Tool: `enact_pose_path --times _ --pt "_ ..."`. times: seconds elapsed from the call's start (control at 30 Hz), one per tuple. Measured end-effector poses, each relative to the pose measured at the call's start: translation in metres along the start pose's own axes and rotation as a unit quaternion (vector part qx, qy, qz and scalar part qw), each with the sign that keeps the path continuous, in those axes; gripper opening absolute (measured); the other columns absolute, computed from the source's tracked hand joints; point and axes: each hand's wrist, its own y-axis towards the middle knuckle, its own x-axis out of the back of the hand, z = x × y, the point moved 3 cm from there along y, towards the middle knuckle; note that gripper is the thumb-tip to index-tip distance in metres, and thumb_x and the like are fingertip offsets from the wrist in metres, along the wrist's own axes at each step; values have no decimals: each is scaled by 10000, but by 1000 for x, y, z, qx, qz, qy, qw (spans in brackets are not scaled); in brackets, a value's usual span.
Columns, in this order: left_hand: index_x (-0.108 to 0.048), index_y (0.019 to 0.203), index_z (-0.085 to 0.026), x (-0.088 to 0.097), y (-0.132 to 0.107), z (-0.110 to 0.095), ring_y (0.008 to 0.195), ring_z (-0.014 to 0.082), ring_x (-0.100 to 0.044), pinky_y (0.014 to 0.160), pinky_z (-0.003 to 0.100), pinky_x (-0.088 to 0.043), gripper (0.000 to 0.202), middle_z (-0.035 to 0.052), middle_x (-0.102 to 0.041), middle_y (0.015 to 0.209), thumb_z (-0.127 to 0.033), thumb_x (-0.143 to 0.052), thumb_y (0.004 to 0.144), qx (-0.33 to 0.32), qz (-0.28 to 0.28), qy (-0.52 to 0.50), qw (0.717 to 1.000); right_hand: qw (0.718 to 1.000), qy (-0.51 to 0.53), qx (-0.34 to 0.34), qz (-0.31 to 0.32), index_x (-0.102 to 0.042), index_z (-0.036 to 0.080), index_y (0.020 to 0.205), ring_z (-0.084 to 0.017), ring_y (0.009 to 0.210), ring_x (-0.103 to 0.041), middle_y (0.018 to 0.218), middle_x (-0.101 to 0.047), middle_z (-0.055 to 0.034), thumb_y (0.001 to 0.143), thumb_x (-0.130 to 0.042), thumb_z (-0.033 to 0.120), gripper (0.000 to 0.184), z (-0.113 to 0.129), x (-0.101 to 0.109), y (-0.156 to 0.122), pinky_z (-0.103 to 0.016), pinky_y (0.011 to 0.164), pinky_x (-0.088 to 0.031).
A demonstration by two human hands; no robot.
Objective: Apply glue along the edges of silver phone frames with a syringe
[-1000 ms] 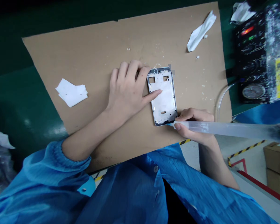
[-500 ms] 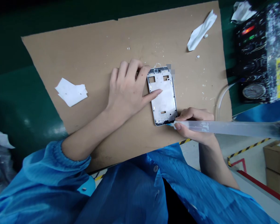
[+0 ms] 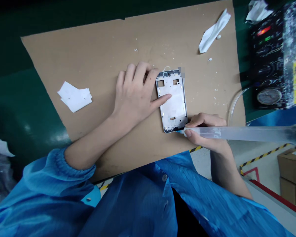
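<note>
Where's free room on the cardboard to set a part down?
Free: the tan cardboard sheet between the crumpled white paper scrap and the left hand, flecked with crumbs; also above the silver metal phone frame, left of the white wipe. Crowded: around the frame, where the right hand holds a translucent syringe at its lower edge.

Phone midframe [image 3: 172, 100]: thin bright metal rim w/ matt white inner plate. Dispensing syringe [image 3: 236, 134]: smooth frosted translucent plastic, slight sheen. Cardboard sheet [image 3: 64, 65]: matt, rough brown fibre. Paper wipes [image 3: 74, 97]: soft matt white. Smock sleeve [image 3: 44, 177]: blue synthetic cloth, glossy, creased. Bench top [image 3: 12, 95]: dark green, semi-gloss. Clear plastic hose [image 3: 235, 105]: smooth, shiny. Controller casing [image 3: 293, 56]: black w/ rough white-speckled crust.
</note>
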Motion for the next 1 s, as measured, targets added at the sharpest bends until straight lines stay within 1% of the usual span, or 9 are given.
enact_pose_path --times 0.07,0.17,0.27,0.4,0.7,0.87,1.0 --pt "-593 1663 -341 0 -1 1 1399 489 -623 1171 677 -487 754 193 -685 1556 -844 -544 1104 -8 -12 2 1000 1000 -4 -6 2 -741 280 775 -171 513 -624 676 -771 -7 924 -928 383 261 0 0 0 -333 474 -475" --pt "-587 1674 -358 0 -1 2 1377 480 -629 1154 678 -498 771 186 -693 1545 -865 -546 1095 -14 -19 1 1000 1000 -3 -4 8 -751 280 781 -174 523 -645 689 -784 -6 916 -929 366 240 1 1 1 -332 479 -489" --pt "-606 1657 -347 0 -1 3 1386 483 -622 1162 683 -485 768 192 -687 1561 -872 -515 1104 -11 -17 -11 1000 1000 -4 -6 16 -757 279 785 -175 528 -657 698 -791 -6 918 -931 355 231 2 2 2 -331 487 -509" --pt "-624 1641 -330 0 -1 2 1408 496 -609 1179 692 -466 776 199 -672 1592 -878 -494 1106 -2 -12 -23 1000 1000 -7 -1 15 -759 276 783 -172 530 -660 693 -786 -5 933 -932 366 246 3 2 2 -324 485 -505" --pt "-602 1671 -359 0 0 1 1425 501 -609 1181 683 -470 762 184 -671 1591 -863 -517 1106 -1 -8 -17 1000 1000 -10 2 16 -781 279 811 -175 542 -678 706 -795 -2 924 -945 342 208 3 2 1 -320 493 -508" --pt "-620 1656 -332 0 0 0 1430 505 -603 1195 671 -459 764 191 -650 1610 -856 -542 1106 5 1 -8 1000 1000 -14 -2 15 -778 275 797 -173 538 -670 706 -797 -7 937 -938 367 231 4 1 2 -320 496 -515" --pt "-604 1661 -303 1 -1 -1 1434 484 -605 1196 639 -463 756 188 -646 1606 -833 -541 1126 2 2 2 1000 1000 -5 6 19 -784 269 816 -174 545 -683 716 -802 -5 935 -948 352 219 3 1 1 -316 500 -518"
